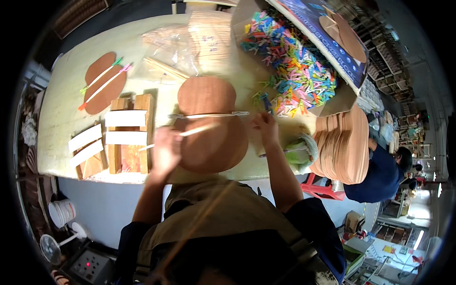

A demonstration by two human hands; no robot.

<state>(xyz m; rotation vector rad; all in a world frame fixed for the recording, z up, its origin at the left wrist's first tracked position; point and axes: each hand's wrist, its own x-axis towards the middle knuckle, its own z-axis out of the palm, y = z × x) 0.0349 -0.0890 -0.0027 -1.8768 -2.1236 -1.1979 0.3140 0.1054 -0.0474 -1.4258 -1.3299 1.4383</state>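
In front of me lies a brown figure-eight-shaped board. A pale strip crosses its narrow waist, with a small whitish clip at each end. My left hand, smeared by motion, is closed on a thin wooden stick that slants over the board's lower left. To the right of the board, my right hand hovers with fingers pinched together; whatever is between them is too small to make out. A few loose clips lie just beyond it, beside a heap of colourful plastic clips in an open box.
At far left lies another brown board with two clipped strips. Wooden blocks with white strips stand near the front edge. Bundled sticks lie at the back. A board stack and a green container stand right; a person sits beyond.
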